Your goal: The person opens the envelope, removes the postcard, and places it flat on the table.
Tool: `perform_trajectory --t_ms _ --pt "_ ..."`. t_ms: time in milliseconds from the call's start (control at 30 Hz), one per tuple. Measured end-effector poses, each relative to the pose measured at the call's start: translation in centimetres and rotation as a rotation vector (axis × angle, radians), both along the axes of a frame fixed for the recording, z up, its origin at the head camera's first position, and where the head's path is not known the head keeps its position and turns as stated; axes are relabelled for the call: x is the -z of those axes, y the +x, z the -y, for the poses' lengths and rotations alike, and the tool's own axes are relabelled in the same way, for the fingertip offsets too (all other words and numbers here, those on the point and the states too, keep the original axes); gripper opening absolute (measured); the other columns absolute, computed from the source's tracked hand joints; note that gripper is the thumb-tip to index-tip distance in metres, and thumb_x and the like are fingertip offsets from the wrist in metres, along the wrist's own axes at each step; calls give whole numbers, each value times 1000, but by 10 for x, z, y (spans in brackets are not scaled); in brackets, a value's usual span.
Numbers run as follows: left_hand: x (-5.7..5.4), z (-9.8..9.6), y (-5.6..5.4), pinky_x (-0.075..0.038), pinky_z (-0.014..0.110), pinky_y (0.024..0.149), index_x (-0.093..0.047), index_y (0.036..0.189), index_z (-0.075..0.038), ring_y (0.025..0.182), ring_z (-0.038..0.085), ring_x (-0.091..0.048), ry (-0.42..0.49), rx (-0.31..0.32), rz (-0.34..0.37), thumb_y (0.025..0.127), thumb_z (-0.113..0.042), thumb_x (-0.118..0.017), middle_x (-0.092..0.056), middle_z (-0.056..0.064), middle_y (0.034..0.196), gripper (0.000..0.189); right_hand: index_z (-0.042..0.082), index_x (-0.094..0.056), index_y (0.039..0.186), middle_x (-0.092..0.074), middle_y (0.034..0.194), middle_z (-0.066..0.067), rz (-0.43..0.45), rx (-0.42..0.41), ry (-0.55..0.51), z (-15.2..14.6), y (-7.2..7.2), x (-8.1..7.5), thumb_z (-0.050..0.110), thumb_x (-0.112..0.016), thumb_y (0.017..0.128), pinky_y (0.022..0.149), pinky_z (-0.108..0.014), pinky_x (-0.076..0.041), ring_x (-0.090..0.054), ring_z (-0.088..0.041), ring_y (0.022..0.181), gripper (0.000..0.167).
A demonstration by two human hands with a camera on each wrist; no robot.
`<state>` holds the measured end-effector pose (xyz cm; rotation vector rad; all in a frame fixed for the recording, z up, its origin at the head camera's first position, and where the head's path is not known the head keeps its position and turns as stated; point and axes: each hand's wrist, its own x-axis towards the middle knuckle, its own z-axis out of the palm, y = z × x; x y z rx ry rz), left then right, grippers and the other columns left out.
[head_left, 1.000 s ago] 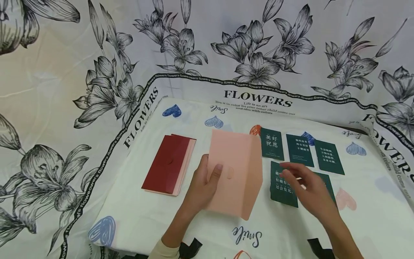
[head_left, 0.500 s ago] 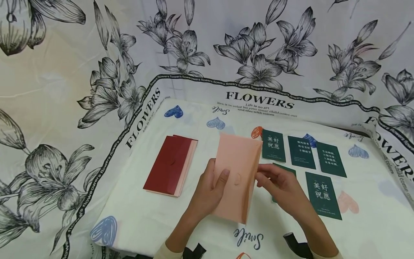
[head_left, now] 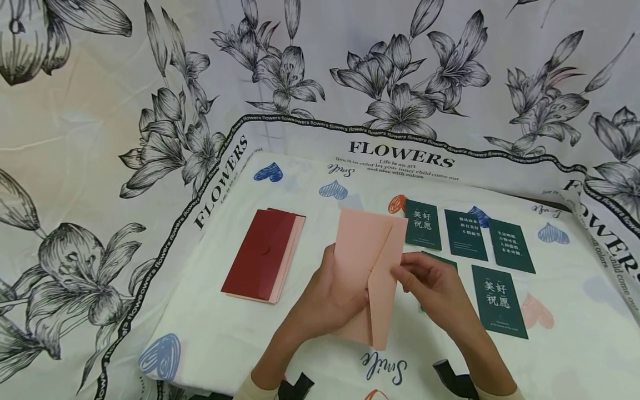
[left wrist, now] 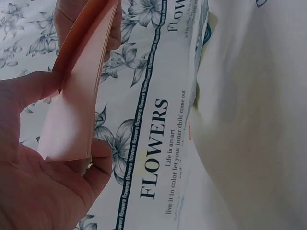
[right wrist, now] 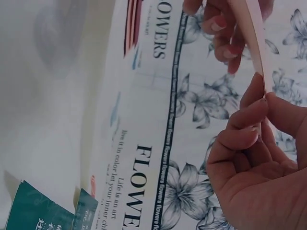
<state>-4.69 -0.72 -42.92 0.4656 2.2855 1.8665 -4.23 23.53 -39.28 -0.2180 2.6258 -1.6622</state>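
A pale pink envelope (head_left: pixel 355 239) is held up over the table, its pointed flap (head_left: pixel 385 294) folded over its front along the right side. My left hand (head_left: pixel 322 305) grips it from the left, thumb at the flap's tip. In the left wrist view, that thumb (left wrist: pixel 41 86) presses where the flap meets the envelope body (left wrist: pixel 76 120), and the fingers are behind. My right hand (head_left: pixel 435 283) pinches the folded right edge between thumb and fingers; the right wrist view shows the fingertips (right wrist: pixel 256 108) on this thin edge.
Dark red envelopes (head_left: pixel 260 250) lie stacked with pink ones at the left. Several dark green cards with white writing, such as one front card (head_left: pixel 500 311) and one back card (head_left: pixel 422 236), lie on the right. My right hand partly hides another green card (head_left: pixel 442 258). A white patterned cloth (head_left: pixel 200 344) covers the table.
My right hand has moved left from above the green cards to the envelope's edge. The flap, sticking out to the right before, is now folded over, and my left thumb has shifted onto its tip.
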Motion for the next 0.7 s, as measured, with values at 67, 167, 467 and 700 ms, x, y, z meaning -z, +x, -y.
perform_trajectory --t_ms 67,167,467,700 --pt "0 1 0 -52 47 96 -18 162 -27 115 18 -59 -3 -5 -18 90 -42 -79 -52 -1 136 96 17 -74 123 -76 97 -1 -1 3 -7 1 0 0 28 -73 103 65 -30 -55 -68 -23 80 23" --pt "0 1 0 -52 48 97 -13 165 -33 118 18 -57 9 -7 -43 92 -44 -77 -51 -2 140 97 15 -74 123 -77 97 -2 -6 4 -25 2 1 -2 26 -73 103 66 -30 -56 -68 -23 80 23" --pt "1 6 -1 -52 49 100 -4 165 -46 124 19 -55 72 68 -49 98 -41 -72 -48 -5 146 97 8 -74 122 -77 95 -6 -25 -6 -87 2 3 -6 18 -72 103 69 -27 -58 -67 -22 79 22" --pt "-1 7 3 -54 44 99 -13 164 -36 123 19 -57 104 144 -67 97 -36 -72 -47 -4 145 89 11 -73 117 -77 93 -1 -115 -6 -40 4 3 -3 16 -70 104 69 -28 -57 -70 -20 81 14"
